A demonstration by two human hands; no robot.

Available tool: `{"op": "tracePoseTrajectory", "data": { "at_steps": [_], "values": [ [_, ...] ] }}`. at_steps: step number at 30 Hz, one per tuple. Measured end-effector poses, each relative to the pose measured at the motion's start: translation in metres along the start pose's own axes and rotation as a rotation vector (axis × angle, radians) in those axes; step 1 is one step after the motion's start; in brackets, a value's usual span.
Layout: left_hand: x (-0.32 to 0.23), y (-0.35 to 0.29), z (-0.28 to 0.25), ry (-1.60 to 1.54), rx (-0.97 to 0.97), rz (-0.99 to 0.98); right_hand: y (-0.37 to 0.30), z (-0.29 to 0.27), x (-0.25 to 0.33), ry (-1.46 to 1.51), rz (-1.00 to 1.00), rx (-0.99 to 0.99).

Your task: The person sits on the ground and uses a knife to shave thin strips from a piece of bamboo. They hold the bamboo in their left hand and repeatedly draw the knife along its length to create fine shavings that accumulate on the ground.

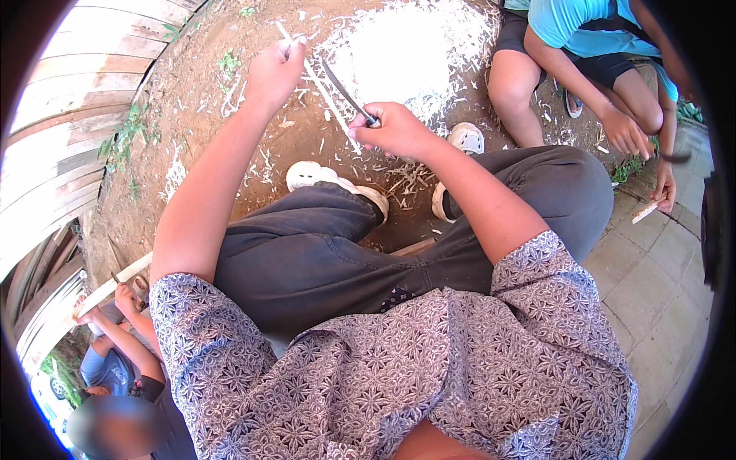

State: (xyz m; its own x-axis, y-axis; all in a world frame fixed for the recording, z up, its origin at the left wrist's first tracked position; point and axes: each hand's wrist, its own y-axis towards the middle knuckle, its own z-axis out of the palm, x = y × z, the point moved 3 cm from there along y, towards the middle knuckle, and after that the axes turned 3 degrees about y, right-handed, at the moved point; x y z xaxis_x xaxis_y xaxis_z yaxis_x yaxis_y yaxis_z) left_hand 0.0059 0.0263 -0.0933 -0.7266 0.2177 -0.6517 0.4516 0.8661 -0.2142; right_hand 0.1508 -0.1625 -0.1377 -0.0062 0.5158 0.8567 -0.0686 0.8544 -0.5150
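The left hand (274,73) has its fingers closed round the far end of a thin pale wooden stick (320,86), keeping it slanted so the blade can run along it; the right hand (395,129), at about four o'clock from the left, is clenched on the handle of one dark-bladed knife (346,96), edge laid against the stick; one stick, one knife; beyond them at twelve o'clock a heap of white wood shavings (399,50) lies on the bare brown earth (199,92); two white shoes (337,180) rest below; another person's hands (636,138) at three o'clock hold a second stick.
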Motion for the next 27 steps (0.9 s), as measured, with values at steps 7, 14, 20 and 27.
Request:
{"op": "tracePoseTrajectory", "data": {
  "at_steps": [7,14,20,27],
  "values": [
    [0.023,0.014,0.0,0.2,-0.031,-0.057,0.006,0.006,-0.007,-0.018,-0.213,-0.042],
    [0.052,0.026,-0.019,0.182,-0.139,-0.167,-0.008,0.003,0.03,0.14,-0.134,-0.053],
    [0.045,0.02,-0.02,0.051,0.036,-0.138,0.0,-0.01,0.023,0.338,-0.186,-0.225],
    [-0.013,-0.006,0.025,0.026,0.395,-0.004,-0.004,0.001,0.018,0.115,-0.024,-0.106]
  ]
}}
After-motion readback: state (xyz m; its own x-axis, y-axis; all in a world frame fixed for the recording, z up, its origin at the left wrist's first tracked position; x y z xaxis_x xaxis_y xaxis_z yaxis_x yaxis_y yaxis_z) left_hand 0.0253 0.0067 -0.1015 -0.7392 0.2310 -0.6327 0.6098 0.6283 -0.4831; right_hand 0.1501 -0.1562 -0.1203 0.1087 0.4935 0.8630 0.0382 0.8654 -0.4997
